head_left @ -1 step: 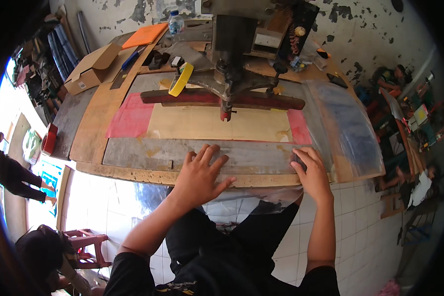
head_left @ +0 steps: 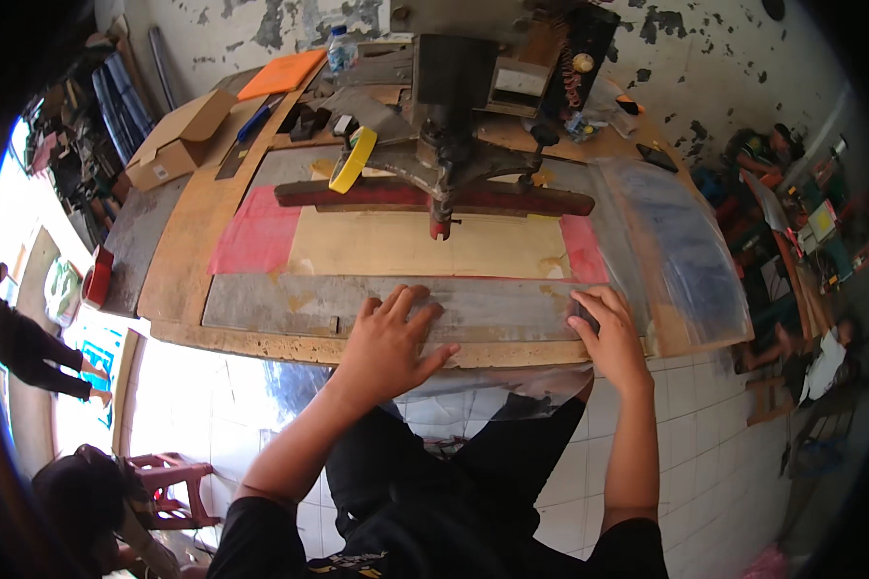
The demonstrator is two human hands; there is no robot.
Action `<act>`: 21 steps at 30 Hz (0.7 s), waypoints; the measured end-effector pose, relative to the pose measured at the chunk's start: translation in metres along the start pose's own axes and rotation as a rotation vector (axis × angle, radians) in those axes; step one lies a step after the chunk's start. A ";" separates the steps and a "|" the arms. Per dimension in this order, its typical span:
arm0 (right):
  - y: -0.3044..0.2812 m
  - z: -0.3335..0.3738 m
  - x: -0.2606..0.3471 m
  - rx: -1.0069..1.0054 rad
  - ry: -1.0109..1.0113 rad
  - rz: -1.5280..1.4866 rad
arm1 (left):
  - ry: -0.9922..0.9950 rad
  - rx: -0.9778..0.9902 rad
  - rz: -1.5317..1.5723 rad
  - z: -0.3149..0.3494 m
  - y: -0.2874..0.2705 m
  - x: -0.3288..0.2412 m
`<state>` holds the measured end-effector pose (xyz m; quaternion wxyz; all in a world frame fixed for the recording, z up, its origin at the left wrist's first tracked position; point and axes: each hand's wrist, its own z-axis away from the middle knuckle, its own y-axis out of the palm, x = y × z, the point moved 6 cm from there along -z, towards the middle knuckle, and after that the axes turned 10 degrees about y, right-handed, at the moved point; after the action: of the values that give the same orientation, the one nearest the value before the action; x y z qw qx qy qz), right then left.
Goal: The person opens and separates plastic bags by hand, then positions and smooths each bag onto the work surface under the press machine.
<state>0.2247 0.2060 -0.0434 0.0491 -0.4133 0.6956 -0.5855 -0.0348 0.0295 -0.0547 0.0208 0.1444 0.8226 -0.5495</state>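
Note:
My left hand (head_left: 391, 338) lies with fingers spread on a clear plastic sheet (head_left: 512, 394), which covers the grey plate (head_left: 261, 301) at the table's front and hangs over the edge above my lap. Further right, the thumb and fingers of my right hand (head_left: 613, 333) are curled round a small dark block (head_left: 576, 311) on the plate, partly hidden by them. Beyond both hands lies a long cream strip (head_left: 386, 243) with red ends. Over it stands a press head (head_left: 441, 159) with a long red-brown bar (head_left: 357, 197), raised off the strip.
A yellow tape roll (head_left: 353, 160) leans on the press. Back left are a cardboard box (head_left: 179, 145), an orange folder (head_left: 282, 73) and a water bottle (head_left: 341, 48). More clear sheets (head_left: 690, 251) are stacked at the right. Other people sit at the right and work at the left.

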 end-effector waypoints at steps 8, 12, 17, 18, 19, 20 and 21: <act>-0.007 -0.016 -0.015 0.115 0.041 -0.120 | -0.110 -0.317 -0.022 0.000 -0.010 0.024; -0.004 -0.004 -0.030 0.264 0.305 -0.459 | -0.150 -0.237 0.196 0.000 -0.015 0.029; -0.003 0.004 -0.037 0.158 0.289 -0.813 | -0.385 -0.344 1.107 0.005 -0.006 0.053; -0.001 0.003 -0.039 0.154 0.291 -0.894 | -0.380 -0.342 1.110 0.002 -0.006 0.056; 0.003 0.002 -0.041 0.150 0.292 -0.976 | -0.378 -0.326 1.103 0.001 -0.006 0.062; 0.010 0.001 -0.045 0.146 0.293 -0.974 | -0.377 -0.310 1.095 0.000 -0.004 0.066; 0.017 -0.001 -0.050 0.115 0.290 -1.026 | -0.389 -0.343 1.095 -0.002 0.000 0.067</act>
<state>0.2485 0.2378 -0.0786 -0.3173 -0.6118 0.3706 -0.6227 -0.0985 0.0457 -0.0672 0.4736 0.4383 0.6867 -0.3348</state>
